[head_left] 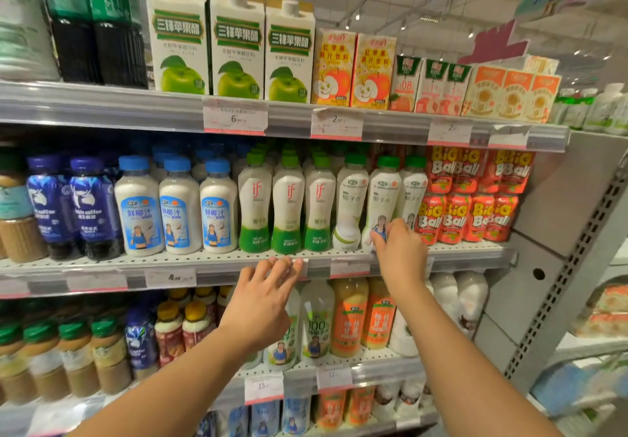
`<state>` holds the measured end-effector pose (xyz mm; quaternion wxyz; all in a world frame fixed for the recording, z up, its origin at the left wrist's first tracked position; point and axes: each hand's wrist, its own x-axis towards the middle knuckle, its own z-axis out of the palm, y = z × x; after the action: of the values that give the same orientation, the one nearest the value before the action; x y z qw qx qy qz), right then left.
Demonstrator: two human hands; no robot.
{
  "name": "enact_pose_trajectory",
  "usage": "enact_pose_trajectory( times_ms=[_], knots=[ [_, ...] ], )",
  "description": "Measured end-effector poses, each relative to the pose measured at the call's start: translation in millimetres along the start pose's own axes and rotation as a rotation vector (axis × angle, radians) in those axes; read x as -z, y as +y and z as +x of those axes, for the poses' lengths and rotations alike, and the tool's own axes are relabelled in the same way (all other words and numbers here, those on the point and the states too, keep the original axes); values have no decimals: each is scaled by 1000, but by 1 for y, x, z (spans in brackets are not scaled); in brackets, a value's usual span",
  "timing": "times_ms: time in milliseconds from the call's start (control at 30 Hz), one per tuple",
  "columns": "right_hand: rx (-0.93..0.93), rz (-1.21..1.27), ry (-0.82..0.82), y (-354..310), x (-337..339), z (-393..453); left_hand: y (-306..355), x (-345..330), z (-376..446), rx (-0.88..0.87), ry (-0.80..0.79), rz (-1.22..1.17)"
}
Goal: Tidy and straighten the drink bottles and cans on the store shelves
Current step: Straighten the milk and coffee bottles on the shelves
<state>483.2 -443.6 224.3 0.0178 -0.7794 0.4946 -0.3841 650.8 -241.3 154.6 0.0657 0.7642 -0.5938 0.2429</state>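
Note:
On the middle shelf (pixel 190 260) stand rows of drink bottles. My right hand (pixel 399 255) grips the base of a white coconut water bottle with a green cap (pixel 382 195), which leans slightly left. Beside it on the left stands a matching bottle (pixel 351 202) turned with its label away. My left hand (pixel 263 297) reaches up with fingers spread, its fingertips at the shelf's front rail below the white-and-green "if" bottles (pixel 288 205). It holds nothing.
Blue-capped coconut milk bottles (pixel 178 209) and dark blue coffee bottles (pixel 73 205) fill the left. Red "Big Ball" cans (pixel 469 212) are stacked at the right. Juice cartons (pixel 238 46) line the top shelf. A grey shelf upright (pixel 557 226) closes the right end.

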Motion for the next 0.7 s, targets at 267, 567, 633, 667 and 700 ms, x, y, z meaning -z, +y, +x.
enact_pose_trajectory(
  times_ms=[267,567,633,667,700],
  knots=[
    [60,-94,-28,-1,4,7,0,6,1,11,-47,-6],
    [46,-188,-194,2,15,-13,-1,23,3,5,-150,18],
    [95,-199,-276,0,18,-24,-2,29,3,-3,-201,18],
    [130,-190,-315,-1,18,-30,-3,33,4,-8,-244,11],
    [160,-176,-364,-4,22,-37,-5,38,4,-13,-293,-10]
  ],
)
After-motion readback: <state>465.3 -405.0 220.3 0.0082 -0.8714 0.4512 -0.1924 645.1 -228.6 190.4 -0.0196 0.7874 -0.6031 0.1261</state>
